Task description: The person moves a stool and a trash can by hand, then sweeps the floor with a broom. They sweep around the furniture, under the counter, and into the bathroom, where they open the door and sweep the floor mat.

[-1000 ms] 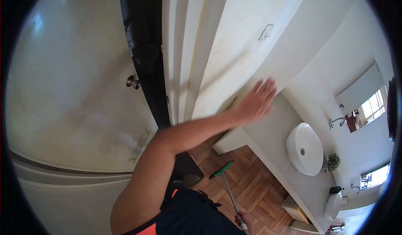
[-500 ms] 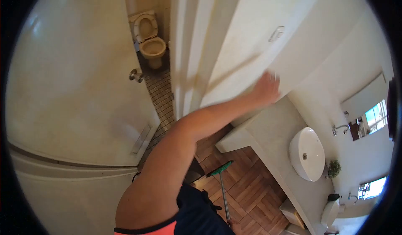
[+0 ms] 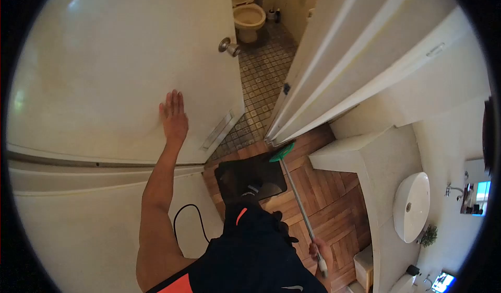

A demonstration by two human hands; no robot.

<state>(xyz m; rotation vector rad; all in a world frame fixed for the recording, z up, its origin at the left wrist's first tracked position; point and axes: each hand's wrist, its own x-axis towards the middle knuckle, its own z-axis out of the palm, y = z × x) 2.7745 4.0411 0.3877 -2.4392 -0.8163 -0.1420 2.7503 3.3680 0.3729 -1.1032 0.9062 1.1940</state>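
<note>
My left hand [image 3: 174, 116] lies flat with fingers outstretched against the white door [image 3: 104, 73], below and left of its round metal knob [image 3: 228, 46]. Low at my right side, my right hand [image 3: 321, 251] is wrapped around the upper end of a broom's pale handle [image 3: 300, 204]. The broom's green head [image 3: 282, 152] rests near the doorway, by the corner of a dark floor mat [image 3: 229, 175].
Beyond the partly open door, a toilet [image 3: 249, 19] stands on a patterned tile floor [image 3: 263, 68]. A counter [image 3: 344, 157] with a white basin [image 3: 412, 207] juts out on the right. Wood-look flooring [image 3: 334, 204] lies below, and a black cable [image 3: 188, 207] loops at left.
My left hand has swung from the wall near the light switch on the right over to the door on the left. The view has turned, and my right hand on the broom now shows better.
</note>
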